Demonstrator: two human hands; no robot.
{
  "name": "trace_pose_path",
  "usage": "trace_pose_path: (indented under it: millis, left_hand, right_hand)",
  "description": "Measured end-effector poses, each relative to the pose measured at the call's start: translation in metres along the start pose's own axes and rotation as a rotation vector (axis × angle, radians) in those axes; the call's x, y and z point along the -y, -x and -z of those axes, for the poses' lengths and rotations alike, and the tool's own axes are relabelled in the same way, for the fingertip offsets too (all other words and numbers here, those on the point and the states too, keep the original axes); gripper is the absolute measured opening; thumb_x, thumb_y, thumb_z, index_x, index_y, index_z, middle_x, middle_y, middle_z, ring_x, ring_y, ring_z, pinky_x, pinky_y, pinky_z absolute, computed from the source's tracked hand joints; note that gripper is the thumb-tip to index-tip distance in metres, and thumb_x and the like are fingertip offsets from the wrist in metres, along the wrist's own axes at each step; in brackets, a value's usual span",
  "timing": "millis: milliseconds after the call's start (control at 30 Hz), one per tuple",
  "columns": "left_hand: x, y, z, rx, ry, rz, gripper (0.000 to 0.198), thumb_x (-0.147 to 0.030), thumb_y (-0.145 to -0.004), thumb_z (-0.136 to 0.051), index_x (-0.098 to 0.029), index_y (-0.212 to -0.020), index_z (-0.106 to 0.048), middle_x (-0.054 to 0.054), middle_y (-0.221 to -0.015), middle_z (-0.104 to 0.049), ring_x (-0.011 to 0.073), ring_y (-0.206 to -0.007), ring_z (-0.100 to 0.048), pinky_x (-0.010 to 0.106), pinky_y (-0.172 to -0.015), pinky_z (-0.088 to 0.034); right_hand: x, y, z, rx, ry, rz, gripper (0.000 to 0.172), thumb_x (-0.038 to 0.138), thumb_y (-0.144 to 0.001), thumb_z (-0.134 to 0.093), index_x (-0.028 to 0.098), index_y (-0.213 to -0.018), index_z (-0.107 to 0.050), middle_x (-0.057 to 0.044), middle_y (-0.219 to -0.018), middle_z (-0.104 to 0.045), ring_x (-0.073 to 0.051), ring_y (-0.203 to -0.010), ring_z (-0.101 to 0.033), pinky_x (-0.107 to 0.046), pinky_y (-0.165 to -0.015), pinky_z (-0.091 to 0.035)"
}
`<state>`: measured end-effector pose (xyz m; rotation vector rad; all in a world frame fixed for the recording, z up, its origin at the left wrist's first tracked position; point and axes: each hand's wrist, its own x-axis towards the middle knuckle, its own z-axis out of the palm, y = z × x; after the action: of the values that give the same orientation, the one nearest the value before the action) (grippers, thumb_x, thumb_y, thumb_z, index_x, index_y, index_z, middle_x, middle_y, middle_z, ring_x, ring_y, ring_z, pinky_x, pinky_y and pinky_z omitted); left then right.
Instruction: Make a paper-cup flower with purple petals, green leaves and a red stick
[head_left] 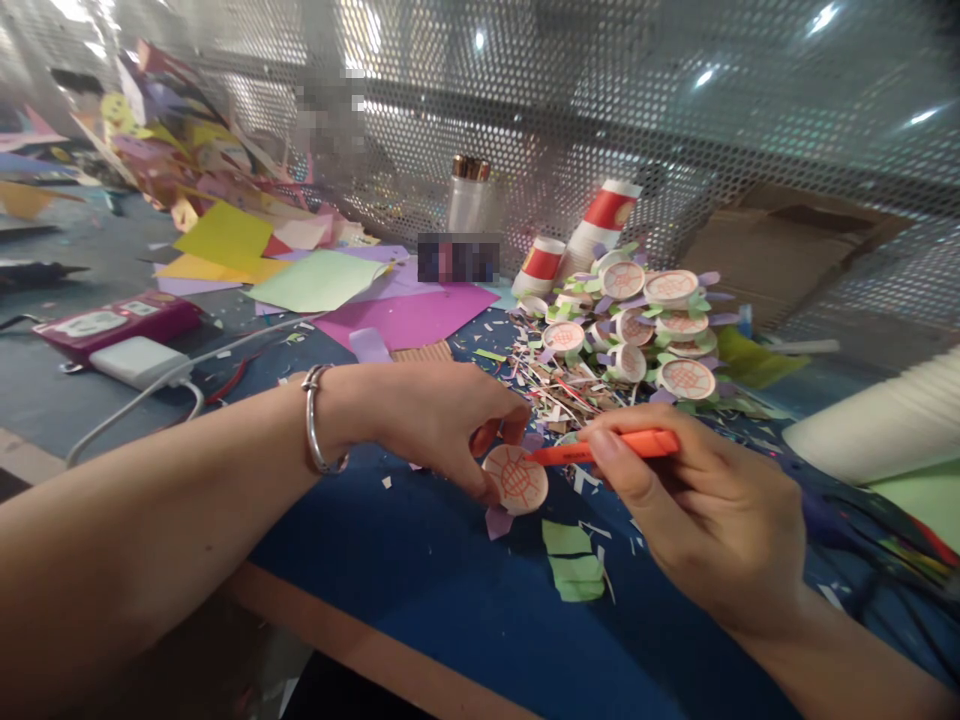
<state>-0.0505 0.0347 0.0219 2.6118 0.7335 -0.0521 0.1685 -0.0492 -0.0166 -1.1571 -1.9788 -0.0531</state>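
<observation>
A slim, rounded silver bangle (310, 425) encircles the left wrist (345, 405).

The table (420, 580) has a dark blue top and a light brown edge (337, 632). On it lie a bright purple sheet of paper (412, 318), lots of tiny paper scraps (556, 402), and two light green paper pieces (579, 580) near the front. On the left sits a purple power strip (161, 312).

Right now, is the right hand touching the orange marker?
Touching. The head view shows it plainly: the right hand grips the orange marker, its thumb lying over it.
</observation>
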Motion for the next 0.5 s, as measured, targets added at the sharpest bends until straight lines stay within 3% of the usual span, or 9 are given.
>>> trace_pose_path:
  millis: [500]
  left_hand:
    - [0.0004, -0.0005, -0.0003, 0.004, -0.002, 0.007, 0.039, -0.042, -0.072, -0.077, -0.024, -0.104, -0.066, -0.002, -0.086, -0.07, 0.0139, -0.07, -0.059, 0.024, -0.056, -0.035]
  right_hand:
    - [0.0011, 0.0004, 0.0004, -0.029, 0.001, 0.068, 0.004, 0.02, -0.094, -0.062, 0.021, -0.094, -0.066, 0.005, -0.077, -0.069, -0.006, -0.062, -0.061, -0.021, -0.063, -0.045]
